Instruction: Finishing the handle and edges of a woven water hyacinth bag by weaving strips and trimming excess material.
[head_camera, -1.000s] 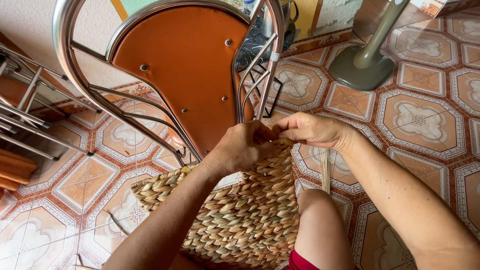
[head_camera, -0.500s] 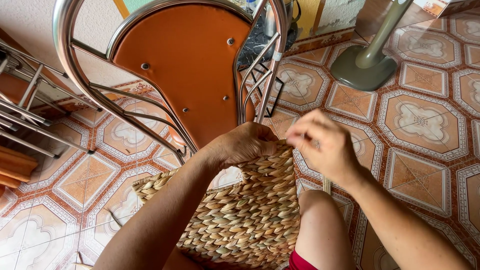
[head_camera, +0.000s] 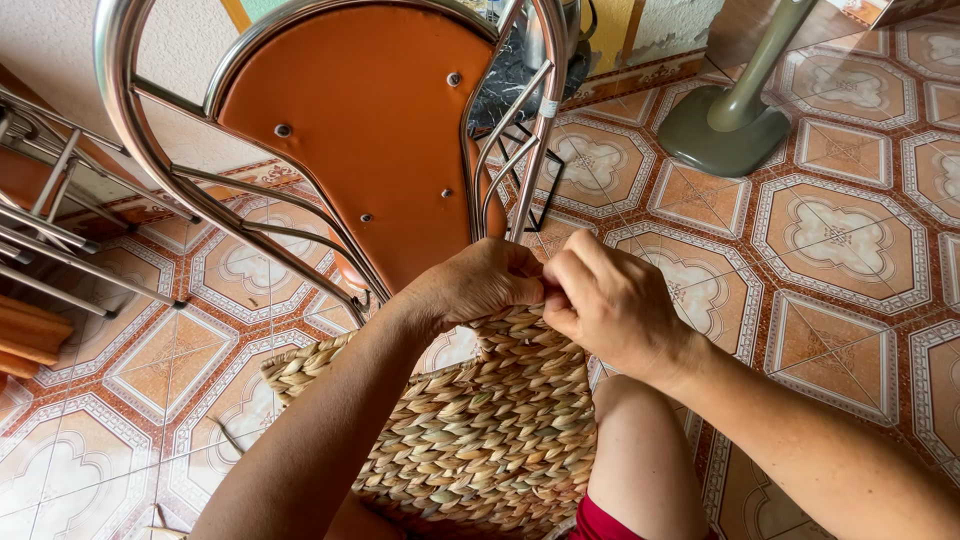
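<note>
A: Woven mat (head_camera: 480, 440), where is it?
B: Lower centre of frame, over the lap, long axis running up-frame.
A: And the hands?
B: Left hand (head_camera: 478, 285) and right hand (head_camera: 608, 300) meet at its top edge, fingers pinched on the weave, equally near.

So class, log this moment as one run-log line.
left hand: grips woven mat edge | right hand: pinches same edge | behind: orange chair
</note>
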